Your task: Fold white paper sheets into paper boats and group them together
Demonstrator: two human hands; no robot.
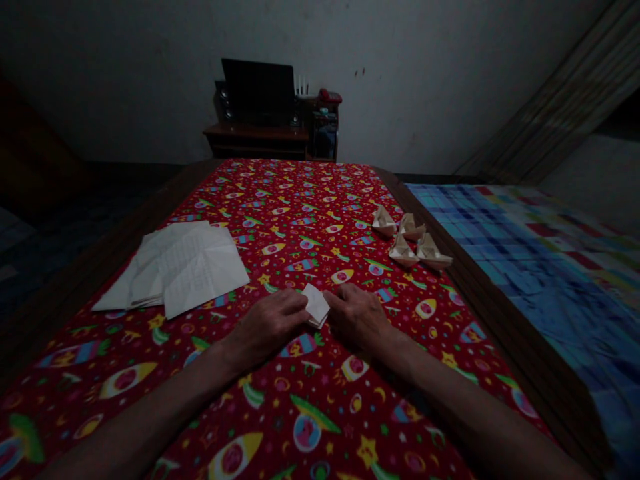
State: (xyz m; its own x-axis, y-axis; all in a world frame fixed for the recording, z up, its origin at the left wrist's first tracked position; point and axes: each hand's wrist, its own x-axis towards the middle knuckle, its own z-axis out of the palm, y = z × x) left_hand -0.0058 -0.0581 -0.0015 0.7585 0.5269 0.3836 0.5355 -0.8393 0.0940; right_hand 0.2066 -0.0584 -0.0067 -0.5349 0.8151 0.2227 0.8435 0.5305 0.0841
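Observation:
A small folded square of white paper (317, 305), turned like a diamond and made of several layers, is held low over the red patterned cloth. My left hand (275, 323) pinches its left corner with the fingers curled in. On the opposite side, my right hand (359, 317) grips the right corner between thumb and bent fingers. Beyond my right hand stand several folded paper boats (403, 252), grouped close together. Left of my left hand lies a loose stack of creased white sheets (193, 263), fanned out, with faint writing on the top ones.
The red cloth with rockets and stars (300, 427) covers a long table with a dark wooden edge (500, 333). To the right is a blue checked sheet (450, 213). Against the far wall, a monitor (257, 92) stands on a low brown cabinet (257, 135), with a red telephone (330, 97) nearby.

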